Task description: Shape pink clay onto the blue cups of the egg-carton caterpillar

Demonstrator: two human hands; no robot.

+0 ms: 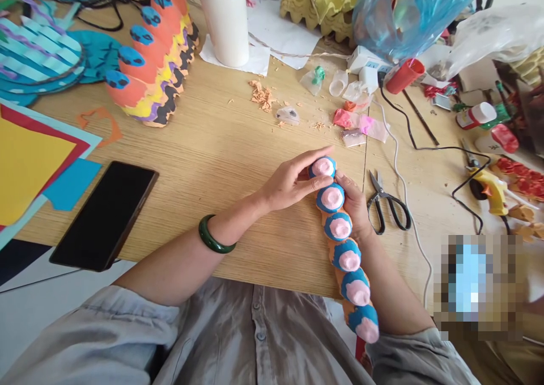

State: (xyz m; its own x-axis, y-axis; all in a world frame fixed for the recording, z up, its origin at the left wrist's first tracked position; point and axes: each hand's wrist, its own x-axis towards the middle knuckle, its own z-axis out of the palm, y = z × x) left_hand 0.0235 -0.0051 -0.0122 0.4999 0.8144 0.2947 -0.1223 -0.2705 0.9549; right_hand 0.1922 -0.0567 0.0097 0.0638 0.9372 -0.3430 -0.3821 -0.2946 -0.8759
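Over a wooden tabletop (204, 164), I watch the left hand (289, 184) and right hand (355, 204) close together on the far end of a painted egg-carton strip (342, 243), apparently steadying it, since its near end juts past the edge, beside scissors (387, 206).
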